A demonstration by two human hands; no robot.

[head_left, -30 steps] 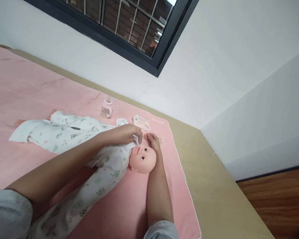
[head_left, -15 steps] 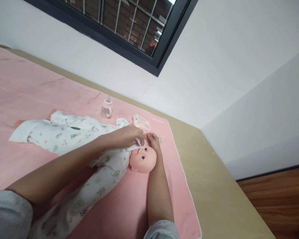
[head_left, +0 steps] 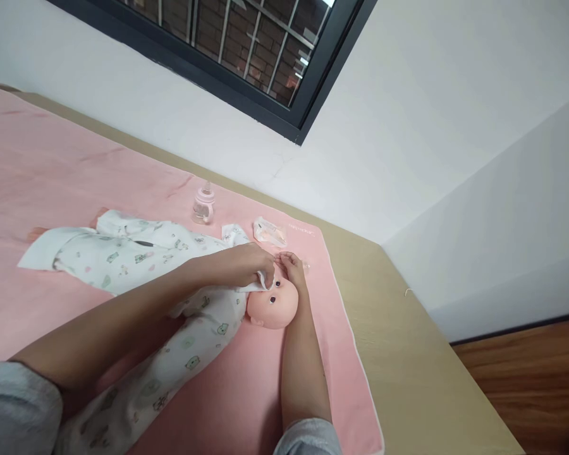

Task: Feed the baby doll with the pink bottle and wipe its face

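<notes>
By left hand (head_left: pixel 252 264), white cloth (head_left: pixel 263 279) is pinched at a bald plastic doll's (head_left: pixel 275 309) face. Right hand (head_left: pixel 291 266) is half-curled near pink mat's (head_left: pixel 341 354) far-right corner.

Grey sleeves (head_left: pixel 19 406) — bare forearms (head_left: pixel 305 366)

There lay the doll (head_left: pixel 218 309) across the mat (head_left: pixel 76 142), head to the right! Behind it stood the bottle (head_left: pixel 203 205), and right of that, the packet (head_left: pixel 270 232); the mat itself was on the table (head_left: pixel 389 335), before the window (head_left: pixel 237 57).
</notes>
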